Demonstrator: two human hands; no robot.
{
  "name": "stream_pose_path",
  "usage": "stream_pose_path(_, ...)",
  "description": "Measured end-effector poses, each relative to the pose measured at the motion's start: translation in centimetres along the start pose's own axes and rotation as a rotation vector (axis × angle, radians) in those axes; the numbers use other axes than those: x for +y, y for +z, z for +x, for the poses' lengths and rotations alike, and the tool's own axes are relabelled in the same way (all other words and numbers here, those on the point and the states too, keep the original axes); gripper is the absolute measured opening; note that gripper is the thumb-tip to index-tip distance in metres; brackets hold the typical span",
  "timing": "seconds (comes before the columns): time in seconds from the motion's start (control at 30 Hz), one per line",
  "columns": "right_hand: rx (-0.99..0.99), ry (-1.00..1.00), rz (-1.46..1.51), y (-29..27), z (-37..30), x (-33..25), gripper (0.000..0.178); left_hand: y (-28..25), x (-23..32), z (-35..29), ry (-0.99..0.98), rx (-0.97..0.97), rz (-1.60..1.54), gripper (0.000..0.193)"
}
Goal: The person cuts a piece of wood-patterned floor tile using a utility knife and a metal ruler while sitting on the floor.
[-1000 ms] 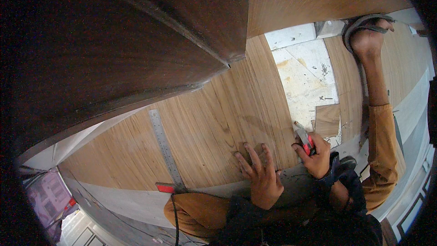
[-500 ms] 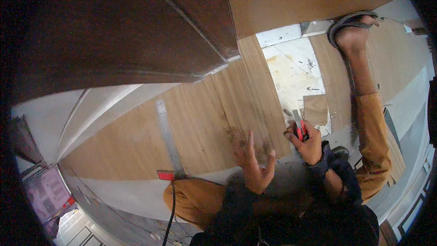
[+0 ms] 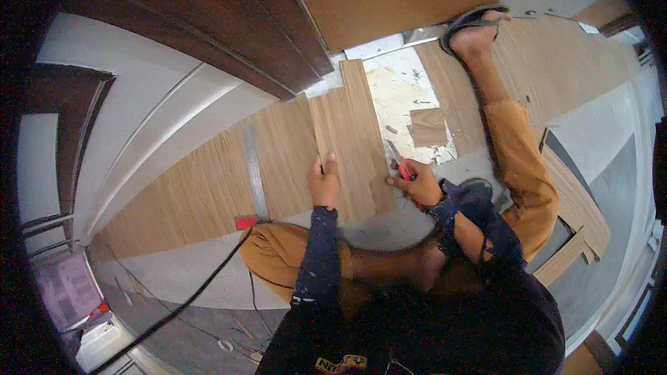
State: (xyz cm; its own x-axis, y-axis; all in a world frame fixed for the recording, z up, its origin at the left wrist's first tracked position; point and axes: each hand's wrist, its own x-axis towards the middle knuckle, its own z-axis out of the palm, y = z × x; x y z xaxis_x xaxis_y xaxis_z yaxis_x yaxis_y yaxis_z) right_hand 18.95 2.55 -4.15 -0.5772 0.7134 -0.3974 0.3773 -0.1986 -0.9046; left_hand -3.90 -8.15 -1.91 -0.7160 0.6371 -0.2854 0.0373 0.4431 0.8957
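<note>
My left hand (image 3: 324,184) is closed on the left edge of a light wood-look floor plank (image 3: 356,125), its thumb on top. The plank lies beside a white, stained strip of bare underfloor (image 3: 403,87). My right hand (image 3: 422,184) grips a red-handled utility knife (image 3: 403,168), its blade pointing up and away over the plank's right side. On the white strip rests a small square offcut of plank (image 3: 429,128), just beyond the knife. Small dark scraps lie around it.
A grey metal strip (image 3: 254,173) lies across the laid planks at left, a red block (image 3: 245,223) at its near end. A black cord (image 3: 187,298) runs lower left. Loose planks (image 3: 573,198) lie at right. My sandalled foot (image 3: 474,36) is beside a brown panel (image 3: 403,0); a dark door (image 3: 201,14) stands far left.
My left hand, spread above the floor before, has moved left and taken hold of the plank, whose edges now stand out. The knife stays in my right hand. The view has shifted.
</note>
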Motion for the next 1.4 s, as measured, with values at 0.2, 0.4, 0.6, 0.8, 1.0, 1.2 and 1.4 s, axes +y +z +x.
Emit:
stream_pose_path(0.2,0.290,-0.315,-0.071,-3.7,-1.8,-1.4,0.040,-1.8,4.2,1.4,0.096,-0.270,-0.090,0.030)
stream_pose_path(0.4,0.506,-0.044,0.414,-6.7,-3.7,-5.5,0.048,-4.5,7.6,2.6,0.112,-0.588,0.145,0.029)
stream_pose_path(0.6,0.498,-0.170,0.594,-6.0,-4.0,-6.4,0.038,-3.2,3.9,0.1,0.105,-0.631,-0.095,0.028)
stream_pose_path(0.8,0.420,-0.181,0.661,-6.1,-3.7,-4.9,0.029,-3.1,3.6,-0.7,0.164,-0.653,0.095,0.031)
stream_pose_path(1.0,0.502,-0.172,0.736,-8.4,-4.1,-3.2,0.025,-9.9,-2.9,3.2,0.089,0.086,0.977,0.056)
stream_pose_path(1.2,0.502,-0.130,0.951,-6.8,-3.1,-3.8,0.024,-19.1,-11.2,4.5,0.162,0.407,1.043,0.066)
stream_pose_path(1.4,0.445,-0.181,1.155,-6.8,-3.4,-5.2,0.025,-21.7,-12.4,7.2,0.274,0.357,1.009,0.053)
